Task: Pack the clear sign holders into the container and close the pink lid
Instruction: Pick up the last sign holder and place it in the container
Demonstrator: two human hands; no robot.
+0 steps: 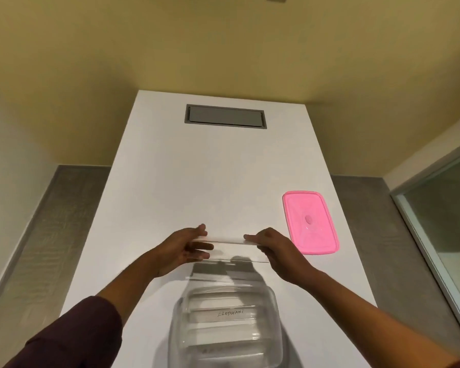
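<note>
A clear sign holder (231, 249) hangs above the white table, gripped at both ends. My left hand (182, 249) holds its left end and my right hand (272, 251) holds its right end. Just below and nearer to me stands the clear container (179, 330), open at the top. Inside it lie several clear sign holders (229, 314), one with a label reading ELEPHANT. The pink lid (310, 221) lies flat on the table to the right of my right hand, apart from the container.
The white table (197, 181) runs away from me, with a grey recessed cable hatch (225, 116) near its far end. Grey floor lies on both sides. A glass panel (446, 221) stands at the right, and yellow walls are behind.
</note>
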